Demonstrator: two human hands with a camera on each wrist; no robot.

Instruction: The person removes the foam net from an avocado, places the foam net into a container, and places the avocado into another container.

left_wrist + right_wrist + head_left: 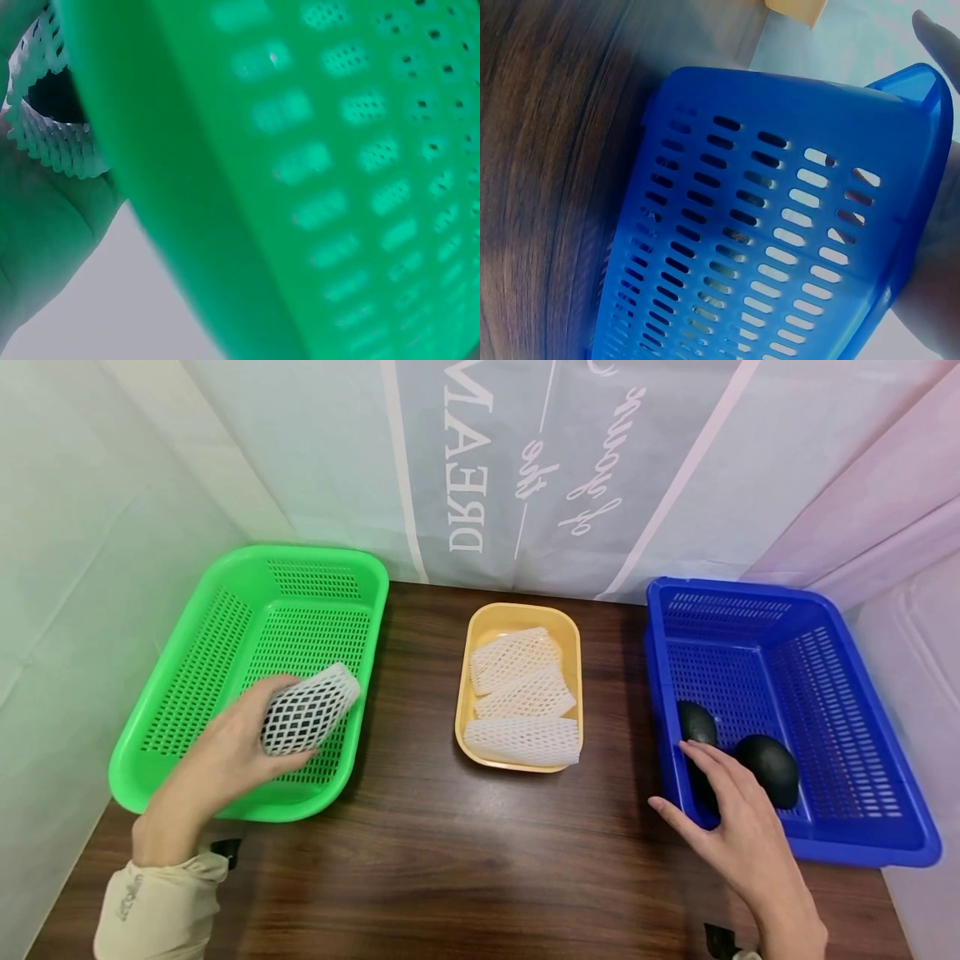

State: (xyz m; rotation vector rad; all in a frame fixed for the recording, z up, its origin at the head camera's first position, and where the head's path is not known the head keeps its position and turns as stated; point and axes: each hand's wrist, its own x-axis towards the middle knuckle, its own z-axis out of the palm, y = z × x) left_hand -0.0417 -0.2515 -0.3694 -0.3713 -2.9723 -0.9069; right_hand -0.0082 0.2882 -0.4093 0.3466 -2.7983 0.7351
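My left hand (236,747) grips a dark avocado in a white foam net (307,710), held over the green basket (372,635). In the left wrist view, the net's open end (64,146) shows the dark fruit inside, partly hidden by the basket's rim. My right hand (742,827) reaches over the near left part of the blue basket (658,693), fingers spread and loosely bent, thumb outside the rim. Beside its fingers lie dark avocados (767,768), one of them partly covered by the hand. The blue basket's slotted wall (780,225) fills much of the right wrist view.
Between the baskets stands a small yellow tray (462,693) with white foam nets (522,741) lying in it. All three containers rest on a dark wooden table (480,860). A printed curtain (525,468) hangs behind, with pale cloth at both sides.
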